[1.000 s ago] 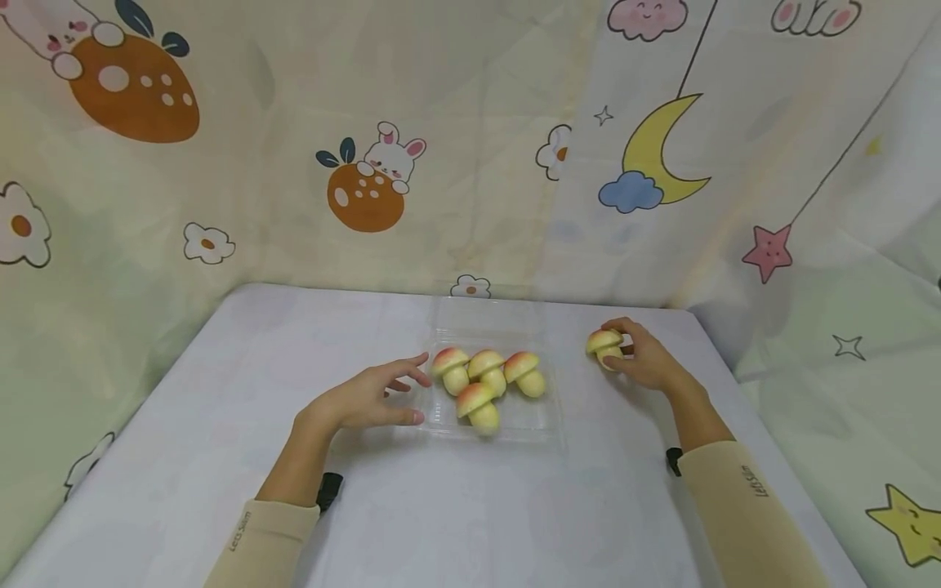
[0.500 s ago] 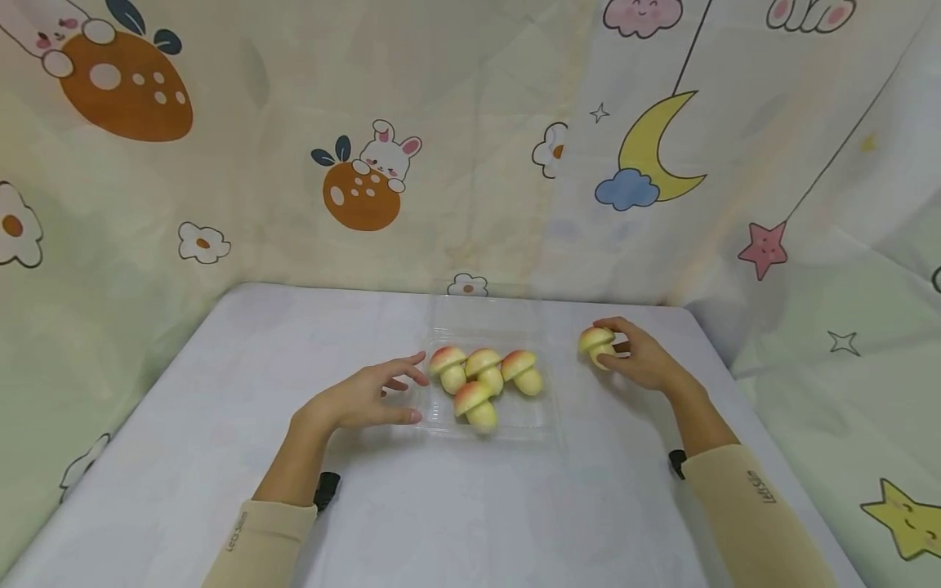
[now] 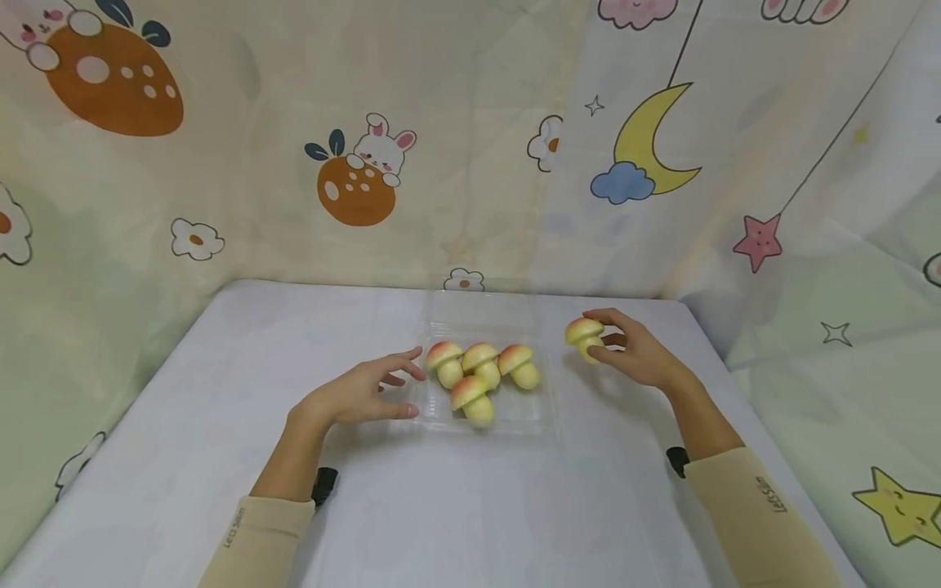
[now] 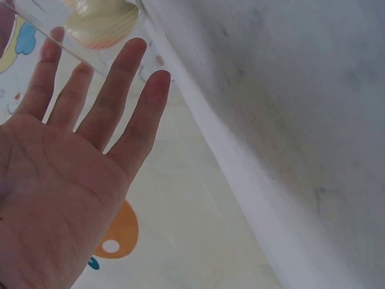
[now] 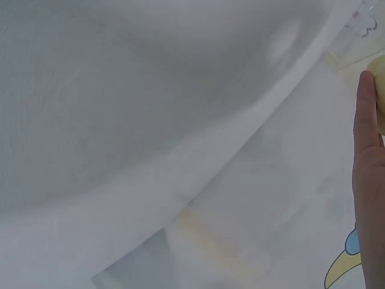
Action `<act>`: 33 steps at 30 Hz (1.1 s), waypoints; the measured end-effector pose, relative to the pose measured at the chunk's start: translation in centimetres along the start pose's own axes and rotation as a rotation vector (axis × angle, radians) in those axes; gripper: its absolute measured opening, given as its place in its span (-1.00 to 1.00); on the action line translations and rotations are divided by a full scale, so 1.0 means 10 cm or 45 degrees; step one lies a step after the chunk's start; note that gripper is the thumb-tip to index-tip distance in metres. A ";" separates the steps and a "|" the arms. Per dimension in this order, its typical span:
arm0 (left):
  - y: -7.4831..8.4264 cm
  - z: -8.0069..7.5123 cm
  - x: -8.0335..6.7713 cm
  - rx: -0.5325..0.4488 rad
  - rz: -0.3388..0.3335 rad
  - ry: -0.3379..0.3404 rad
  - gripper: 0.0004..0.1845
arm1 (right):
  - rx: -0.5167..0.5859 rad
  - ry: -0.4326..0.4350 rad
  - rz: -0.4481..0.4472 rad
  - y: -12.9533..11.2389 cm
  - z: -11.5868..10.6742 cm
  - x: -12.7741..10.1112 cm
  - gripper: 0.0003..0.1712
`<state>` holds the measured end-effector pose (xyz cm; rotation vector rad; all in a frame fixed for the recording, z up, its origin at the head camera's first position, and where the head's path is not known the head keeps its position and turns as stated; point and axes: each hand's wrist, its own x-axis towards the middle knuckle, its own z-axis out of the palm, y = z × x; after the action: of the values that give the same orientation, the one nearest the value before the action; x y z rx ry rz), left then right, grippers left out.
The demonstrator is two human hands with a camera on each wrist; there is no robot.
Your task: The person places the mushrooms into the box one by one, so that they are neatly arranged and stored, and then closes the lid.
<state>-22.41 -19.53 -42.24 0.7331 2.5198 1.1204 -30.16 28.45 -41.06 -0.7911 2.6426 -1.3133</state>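
A clear plastic tray (image 3: 515,415) sits mid-table and holds several mushroom-shaped buns (image 3: 479,371), yellow with pink-red caps. My left hand (image 3: 360,394) lies flat beside the tray's left edge, fingers straight, fingertips touching its rim. In the left wrist view the straight fingers (image 4: 120,90) reach the clear tray edge (image 4: 42,33) under a bun (image 4: 99,21). My right hand (image 3: 628,351) holds one more mushroom bun (image 3: 584,335) just above the table, to the right of the tray. The right wrist view shows only one finger (image 5: 368,162) against the pale bun (image 5: 380,90).
The table (image 3: 220,425) is covered in white cloth. Printed curtains (image 3: 353,163) with rabbits, a moon and stars close in the back and both sides. The tray's clear lid (image 3: 485,302) stands open behind it.
My right hand has carried its bun a little leftward toward the tray. The left hand has stayed by the tray's left edge.
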 end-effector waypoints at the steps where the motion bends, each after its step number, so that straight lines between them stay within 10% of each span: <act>1: 0.00 0.00 0.00 -0.001 -0.001 -0.001 0.03 | 0.001 -0.001 0.001 -0.01 0.01 0.00 -0.32; 33: -0.02 0.00 0.02 -0.008 -0.012 0.003 0.02 | 0.238 -0.016 -0.137 -0.50 0.41 0.01 -0.33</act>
<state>-22.62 -19.56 -42.44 0.7175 2.5180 1.1260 -27.02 22.93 -39.86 -0.9207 2.4517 -1.5486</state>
